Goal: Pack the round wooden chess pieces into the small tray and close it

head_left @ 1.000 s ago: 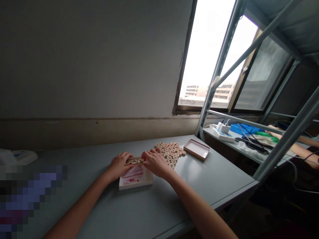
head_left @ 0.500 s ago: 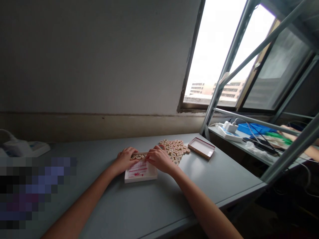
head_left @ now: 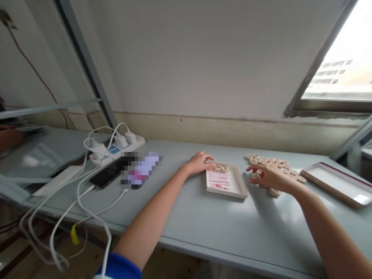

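Note:
A shallow white box [head_left: 240, 187] lies on the grey table, with a red-printed paper [head_left: 219, 179] in its bottom. A short row of round wooden game pieces [head_left: 221, 167] sits along its far wall. My left hand [head_left: 200, 162] rests at the box's far left corner, fingers touching that row. To the right lies a pile of loose wooden pieces [head_left: 276, 163]. My right hand [head_left: 269, 176] hovers over the near part of the pile, fingers curled on a piece [head_left: 255, 176].
The box's lid [head_left: 337, 185] lies open side up at the far right. A power strip [head_left: 116, 147] with white chargers and cables, a dark phone [head_left: 106, 174] and a white power bank [head_left: 56, 180] are on the left. The table's front edge [head_left: 203, 252] runs near me.
The view has swung left. My right hand left the box and moved right to the loose pile. My left hand stays at the row in the box.

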Action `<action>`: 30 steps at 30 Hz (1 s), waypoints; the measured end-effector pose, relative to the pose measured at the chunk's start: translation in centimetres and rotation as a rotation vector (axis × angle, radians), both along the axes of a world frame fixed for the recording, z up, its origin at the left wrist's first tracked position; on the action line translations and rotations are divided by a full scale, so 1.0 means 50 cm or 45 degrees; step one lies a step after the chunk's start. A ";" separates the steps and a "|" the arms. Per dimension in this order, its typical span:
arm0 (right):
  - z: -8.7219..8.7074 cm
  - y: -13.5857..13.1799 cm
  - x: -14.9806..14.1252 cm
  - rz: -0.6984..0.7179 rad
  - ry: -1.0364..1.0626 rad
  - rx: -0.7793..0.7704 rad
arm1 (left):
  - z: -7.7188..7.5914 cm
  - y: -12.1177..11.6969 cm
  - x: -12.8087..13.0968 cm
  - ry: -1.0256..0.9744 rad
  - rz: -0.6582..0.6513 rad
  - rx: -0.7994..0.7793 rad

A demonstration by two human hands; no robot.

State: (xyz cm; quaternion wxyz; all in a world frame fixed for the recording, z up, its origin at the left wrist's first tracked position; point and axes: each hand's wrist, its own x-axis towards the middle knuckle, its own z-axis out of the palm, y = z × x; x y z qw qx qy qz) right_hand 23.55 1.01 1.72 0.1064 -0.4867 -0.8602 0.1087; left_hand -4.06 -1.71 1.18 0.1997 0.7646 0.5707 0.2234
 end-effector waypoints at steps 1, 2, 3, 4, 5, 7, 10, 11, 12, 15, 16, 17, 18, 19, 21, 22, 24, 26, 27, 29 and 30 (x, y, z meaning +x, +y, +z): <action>-0.003 0.001 0.001 0.036 0.019 0.007 | -0.002 0.001 -0.002 -0.010 0.003 0.010; -0.006 0.001 0.001 0.041 0.027 0.030 | -0.004 0.003 -0.003 -0.019 0.003 0.017; -0.009 0.002 0.000 0.034 0.031 0.058 | -0.005 0.005 -0.003 -0.026 0.002 0.020; -0.011 0.003 -0.002 0.018 0.030 0.075 | -0.007 0.006 -0.003 -0.029 -0.003 0.020; -0.012 0.003 -0.004 -0.011 0.023 0.079 | -0.009 0.008 -0.003 -0.029 -0.010 0.021; -0.010 0.000 -0.011 -0.091 0.008 0.121 | -0.011 0.011 -0.002 -0.029 -0.020 0.031; 0.003 -0.011 -0.028 -0.132 0.052 0.319 | -0.015 0.015 0.000 -0.036 -0.027 0.056; 0.007 -0.016 -0.036 -0.104 0.090 0.388 | -0.016 0.016 0.001 -0.039 -0.028 0.063; 0.011 -0.022 -0.044 -0.053 0.136 0.433 | -0.017 0.017 0.002 -0.042 -0.033 0.068; 0.016 -0.035 -0.069 0.098 0.238 0.427 | -0.016 0.016 0.006 -0.047 -0.051 0.066; 0.015 -0.039 -0.076 0.137 0.247 0.396 | -0.014 0.014 0.007 -0.046 -0.051 0.062; 0.013 -0.041 -0.082 0.164 0.246 0.361 | -0.012 0.012 0.008 -0.044 -0.049 0.057; 0.011 -0.043 -0.086 0.179 0.235 0.330 | -0.009 0.010 0.009 -0.045 -0.046 0.050; 0.009 -0.044 -0.088 0.186 0.216 0.306 | -0.007 0.008 0.010 -0.046 -0.047 0.043; 0.004 -0.045 -0.091 0.179 0.174 0.288 | -0.003 0.005 0.010 -0.051 -0.056 0.030; 0.003 -0.045 -0.092 0.171 0.153 0.294 | -0.003 0.004 0.010 -0.056 -0.061 0.024; 0.000 -0.047 -0.093 0.157 0.124 0.317 | -0.005 0.006 0.009 -0.066 -0.061 0.019; -0.001 -0.050 -0.094 0.144 0.101 0.344 | -0.012 0.011 0.007 -0.078 -0.059 0.025; -0.001 -0.051 -0.094 0.129 0.089 0.364 | -0.015 0.014 0.006 -0.083 -0.062 0.030; -0.001 -0.054 -0.096 0.079 0.062 0.421 | -0.022 0.019 0.004 -0.089 -0.077 0.047; 0.000 -0.055 -0.097 0.050 0.046 0.453 | -0.024 0.021 0.004 -0.092 -0.084 0.056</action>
